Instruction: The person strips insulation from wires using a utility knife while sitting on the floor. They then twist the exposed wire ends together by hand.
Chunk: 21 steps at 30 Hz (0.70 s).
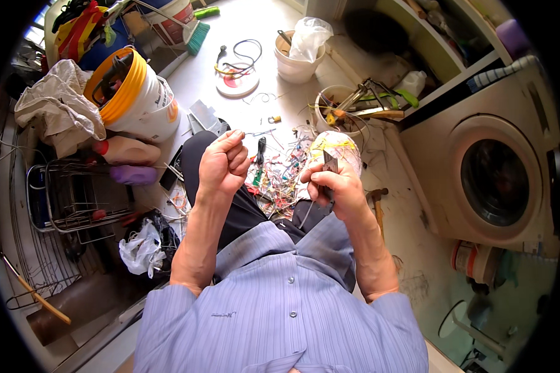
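Observation:
My left hand (225,165) is closed in a fist above my left knee, and a thin wire (259,132) sticks out past its thumb and fingertips. Closed around a knife is my right hand (341,188); the knife's dark flat blade (330,163) points up and away from me. Most of its handle lies hidden in the fingers. Between my legs spreads a heap of cut coloured wires (286,168) with bare ends. A black corded piece (261,149) lies on that heap, and a pale patterned cloth (335,149) covers my right knee.
Ahead stand a white bucket (300,67) and another bucket (336,102) with tools. A cable (247,53) coils over a round lid (237,84). At left are a yellow-rimmed bucket (144,102) and wire rack (74,193); at right, a hammer (378,205) and washing machine (479,168).

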Each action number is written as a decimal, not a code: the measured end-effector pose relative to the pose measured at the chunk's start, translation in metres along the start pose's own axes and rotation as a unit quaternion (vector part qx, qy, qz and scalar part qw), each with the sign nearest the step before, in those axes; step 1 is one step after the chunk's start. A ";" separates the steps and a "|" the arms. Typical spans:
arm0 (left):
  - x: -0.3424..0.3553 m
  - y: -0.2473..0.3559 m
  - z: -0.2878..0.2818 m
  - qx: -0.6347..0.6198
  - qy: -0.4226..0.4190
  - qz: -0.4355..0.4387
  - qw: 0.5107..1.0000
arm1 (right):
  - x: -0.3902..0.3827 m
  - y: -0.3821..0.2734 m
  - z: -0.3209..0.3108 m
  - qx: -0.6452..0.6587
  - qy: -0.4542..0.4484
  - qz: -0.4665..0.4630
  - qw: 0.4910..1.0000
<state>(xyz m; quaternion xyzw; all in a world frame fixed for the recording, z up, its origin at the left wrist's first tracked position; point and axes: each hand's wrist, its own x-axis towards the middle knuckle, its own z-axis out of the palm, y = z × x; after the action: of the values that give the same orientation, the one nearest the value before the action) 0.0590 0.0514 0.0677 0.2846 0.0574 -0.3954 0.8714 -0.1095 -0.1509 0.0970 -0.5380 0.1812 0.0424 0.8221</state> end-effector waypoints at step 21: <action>-0.023 -0.014 0.012 0.385 -0.129 -0.016 0.914 | -0.012 -0.011 -0.020 -0.153 0.048 0.032 0.987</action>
<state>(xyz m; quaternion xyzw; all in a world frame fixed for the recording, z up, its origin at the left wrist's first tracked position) 0.0320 0.0524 0.0785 0.5436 -0.2074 -0.4339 0.6878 -0.1224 -0.1725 0.1037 -0.6524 0.2293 0.0700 0.7189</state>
